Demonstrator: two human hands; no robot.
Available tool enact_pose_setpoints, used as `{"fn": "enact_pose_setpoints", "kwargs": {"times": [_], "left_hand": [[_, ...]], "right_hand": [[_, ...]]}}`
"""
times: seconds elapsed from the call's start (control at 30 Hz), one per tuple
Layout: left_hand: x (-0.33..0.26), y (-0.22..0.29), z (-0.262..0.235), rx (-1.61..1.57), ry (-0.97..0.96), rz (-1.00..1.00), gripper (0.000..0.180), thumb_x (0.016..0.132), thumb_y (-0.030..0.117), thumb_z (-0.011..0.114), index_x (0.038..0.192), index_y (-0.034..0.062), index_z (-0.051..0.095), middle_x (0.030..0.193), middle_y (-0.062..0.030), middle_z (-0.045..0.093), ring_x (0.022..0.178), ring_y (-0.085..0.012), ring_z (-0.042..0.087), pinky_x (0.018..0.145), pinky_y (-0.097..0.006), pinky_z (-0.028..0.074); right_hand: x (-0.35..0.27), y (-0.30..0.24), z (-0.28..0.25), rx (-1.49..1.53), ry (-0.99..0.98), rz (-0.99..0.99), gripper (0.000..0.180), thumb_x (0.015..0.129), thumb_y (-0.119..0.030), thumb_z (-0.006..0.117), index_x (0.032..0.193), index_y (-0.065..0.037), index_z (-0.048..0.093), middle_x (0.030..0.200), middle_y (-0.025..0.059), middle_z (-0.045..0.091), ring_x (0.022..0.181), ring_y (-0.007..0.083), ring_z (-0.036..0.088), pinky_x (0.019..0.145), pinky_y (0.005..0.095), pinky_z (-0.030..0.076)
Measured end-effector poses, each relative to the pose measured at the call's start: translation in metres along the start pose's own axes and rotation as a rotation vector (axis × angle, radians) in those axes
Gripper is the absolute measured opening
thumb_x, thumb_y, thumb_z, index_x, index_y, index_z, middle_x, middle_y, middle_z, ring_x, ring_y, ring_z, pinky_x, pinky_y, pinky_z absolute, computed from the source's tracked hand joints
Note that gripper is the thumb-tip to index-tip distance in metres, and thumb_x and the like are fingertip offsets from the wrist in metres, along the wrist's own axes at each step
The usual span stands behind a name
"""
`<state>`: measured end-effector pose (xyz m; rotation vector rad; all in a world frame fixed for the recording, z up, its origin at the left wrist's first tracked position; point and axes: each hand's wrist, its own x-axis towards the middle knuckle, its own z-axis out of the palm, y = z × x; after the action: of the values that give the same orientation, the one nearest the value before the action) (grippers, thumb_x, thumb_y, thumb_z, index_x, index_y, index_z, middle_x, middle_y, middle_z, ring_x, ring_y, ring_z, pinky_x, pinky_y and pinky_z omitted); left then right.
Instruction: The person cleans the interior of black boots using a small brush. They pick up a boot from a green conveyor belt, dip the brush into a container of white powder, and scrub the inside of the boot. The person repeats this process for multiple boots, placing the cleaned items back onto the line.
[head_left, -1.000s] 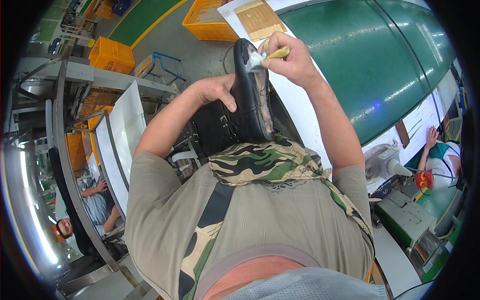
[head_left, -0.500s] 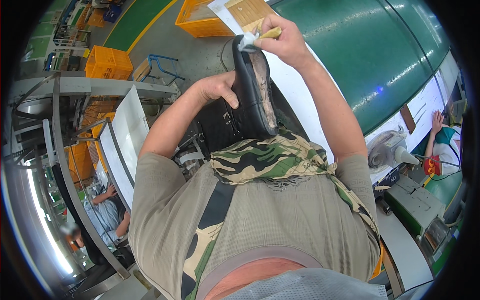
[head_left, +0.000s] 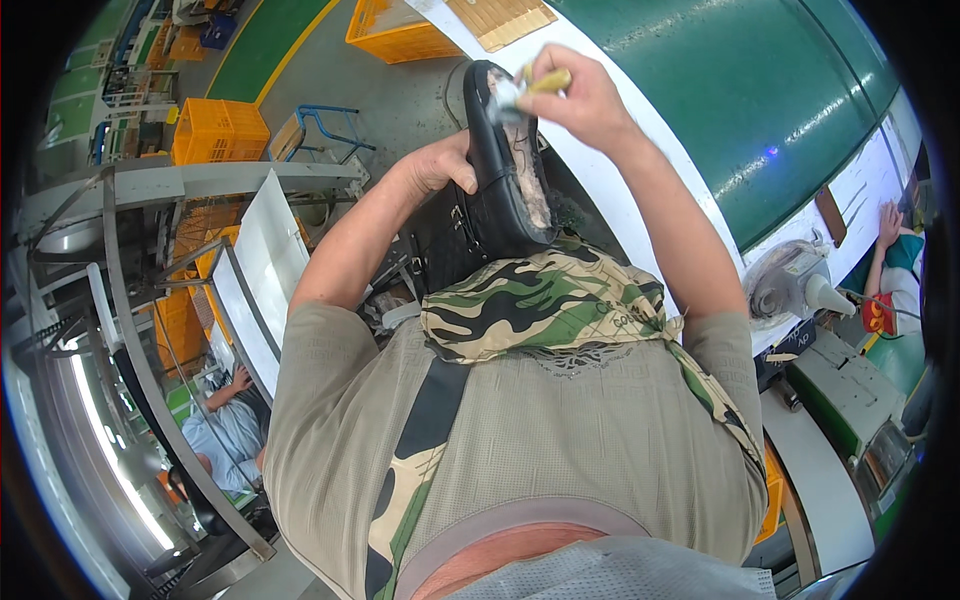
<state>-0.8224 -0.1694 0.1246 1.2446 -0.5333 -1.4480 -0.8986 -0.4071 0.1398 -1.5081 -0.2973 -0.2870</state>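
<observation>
A black boot (head_left: 490, 190) with buckled straps is held with its underside turned up, toe pointing away from me. The underside is pale and rough, with no outsole on it. My left hand (head_left: 437, 165) grips the boot's left side, thumb on top. In my right hand (head_left: 585, 95) is a brush (head_left: 555, 80) with a yellowish handle. Its whitish head is blurred and lies over the forefoot of the underside. The heel end rests near the camouflage apron (head_left: 540, 310) at my waist.
A green conveyor belt (head_left: 700, 80) with a white border runs along the right. Cardboard (head_left: 500, 20) lies at its edge. Orange crates (head_left: 220, 130) and a blue-framed stool (head_left: 325, 130) stand left. Metal racks are nearer. Co-workers sit at far left and right.
The brush head has moved from the toe tip down toward me, onto the forefoot. My right hand has come slightly closer with it; the left hand keeps its hold on the boot.
</observation>
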Motion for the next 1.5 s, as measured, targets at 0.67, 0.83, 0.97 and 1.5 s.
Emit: {"fn": "enact_pose_setpoints", "kwargs": {"times": [0.67,0.83,0.97,1.5], "left_hand": [[0.023,-0.038,0.004,-0.162,0.094,-0.015,0.097,0.038,0.032,0.091,0.124,-0.0004,0.06,0.111,-0.0096,0.069,0.101,-0.0207,0.066,0.095,-0.029,0.05],[0.031,-0.053,-0.003,-0.189,0.14,-0.038,0.107,0.036,0.033,0.092,0.13,-0.0009,0.056,0.113,-0.0108,0.068,0.104,-0.0228,0.066,0.097,-0.03,0.05],[0.033,-0.048,0.012,-0.257,0.146,-0.087,0.114,0.037,0.037,0.095,0.135,-0.0012,0.051,0.117,-0.0111,0.067,0.107,-0.0228,0.066,0.097,-0.032,0.052],[0.058,-0.095,0.019,-0.331,0.054,-0.155,0.073,0.064,0.04,0.088,0.121,0.0037,0.06,0.111,-0.0097,0.066,0.096,-0.0177,0.066,0.086,-0.031,0.056]], "right_hand": [[-0.071,-0.033,0.001,0.049,-0.183,0.149,0.019,0.075,-0.01,0.073,0.08,-0.004,0.056,0.072,0.0001,0.056,0.069,0.0088,0.051,0.062,0.0272,0.042],[-0.061,-0.012,0.001,0.052,-0.015,0.14,0.023,0.08,-0.013,0.076,0.081,-0.006,0.054,0.077,-0.0029,0.052,0.075,0.0066,0.046,0.067,0.0246,0.038],[-0.073,-0.02,0.007,0.007,0.019,0.123,0.021,0.08,-0.011,0.074,0.082,-0.005,0.054,0.077,-0.0021,0.054,0.073,0.0072,0.047,0.065,0.0246,0.039],[-0.085,-0.017,-0.005,0.152,-0.303,0.109,0.025,0.075,-0.005,0.071,0.077,-0.007,0.047,0.084,0.0061,0.058,0.081,0.0156,0.054,0.074,0.0308,0.043]]}}
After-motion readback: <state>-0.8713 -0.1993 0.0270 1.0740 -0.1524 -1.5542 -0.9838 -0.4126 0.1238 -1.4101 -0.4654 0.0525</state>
